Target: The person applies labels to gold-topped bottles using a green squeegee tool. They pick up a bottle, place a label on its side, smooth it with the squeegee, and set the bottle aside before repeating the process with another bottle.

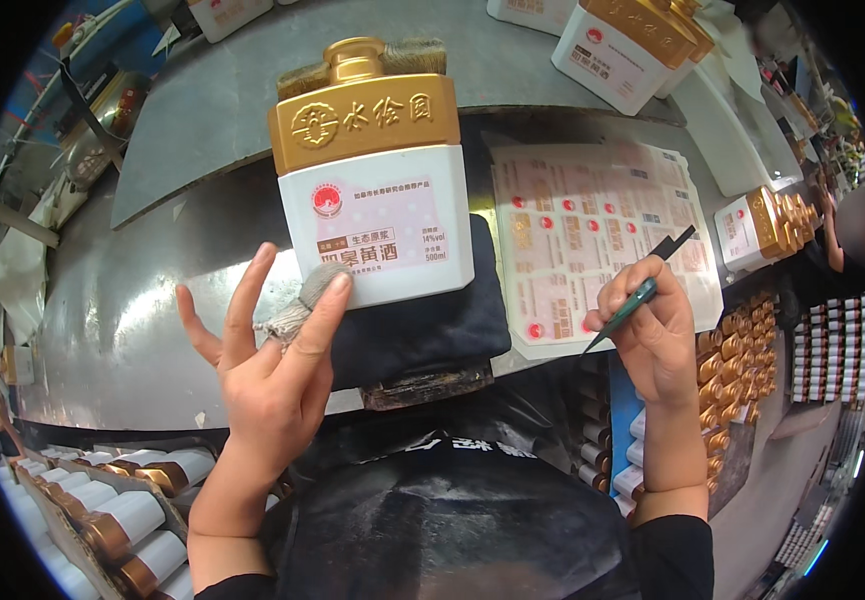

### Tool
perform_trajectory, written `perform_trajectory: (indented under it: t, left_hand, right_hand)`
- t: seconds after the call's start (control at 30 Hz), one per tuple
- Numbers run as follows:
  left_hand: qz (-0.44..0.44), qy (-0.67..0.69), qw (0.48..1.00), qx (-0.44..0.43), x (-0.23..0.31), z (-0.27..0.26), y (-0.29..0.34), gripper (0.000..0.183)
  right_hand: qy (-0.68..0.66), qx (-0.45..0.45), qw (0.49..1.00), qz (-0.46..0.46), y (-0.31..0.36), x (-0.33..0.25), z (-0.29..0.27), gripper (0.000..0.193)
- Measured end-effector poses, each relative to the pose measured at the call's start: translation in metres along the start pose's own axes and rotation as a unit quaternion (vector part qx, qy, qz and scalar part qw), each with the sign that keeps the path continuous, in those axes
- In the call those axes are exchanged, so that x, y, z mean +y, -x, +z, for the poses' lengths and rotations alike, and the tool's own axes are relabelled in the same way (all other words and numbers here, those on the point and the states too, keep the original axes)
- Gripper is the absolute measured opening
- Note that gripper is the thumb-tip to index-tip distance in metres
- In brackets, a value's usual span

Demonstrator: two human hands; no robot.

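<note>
The left hand (272, 370), fingers spread, is pressing the bottle (374, 185) at its lower corner; glazed, heavy, probably slippery. The right hand (652, 335), right of it, is pinching tweezers (637, 297).

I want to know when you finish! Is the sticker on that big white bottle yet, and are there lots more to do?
Looks done: the white and gold bottle on the dark pad already wears a pink label. In hand: the left hand touches its lower corner with a cloth-wrapped finger; the right hand grips green tweezers over the label sheet. Left: many labels remain on the sheet, and more bottles lie in a tray.
</note>
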State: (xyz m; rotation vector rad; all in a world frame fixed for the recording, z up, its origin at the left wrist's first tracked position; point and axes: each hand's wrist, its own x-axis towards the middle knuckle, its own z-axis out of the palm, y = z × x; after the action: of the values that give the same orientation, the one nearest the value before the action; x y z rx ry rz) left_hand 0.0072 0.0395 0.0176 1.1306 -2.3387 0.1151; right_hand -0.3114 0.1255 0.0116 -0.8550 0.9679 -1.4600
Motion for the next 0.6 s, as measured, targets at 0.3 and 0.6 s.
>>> perform_trajectory:
  t: [0.3, 0.6]
  left_hand:
    - [0.089, 0.047, 0.995, 0.027, 0.03, 0.027, -0.034, 0.055]
    - [0.014, 0.09, 0.995, 0.043, -0.04, -0.008, -0.028, 0.049]
  right_hand:
    - [-0.025, 0.004, 0.999, 0.034, -0.012, -0.005, 0.027, 0.023]
    - [-0.083, 0.049, 0.993, 0.067, -0.008, 0.007, -0.002, 0.034]
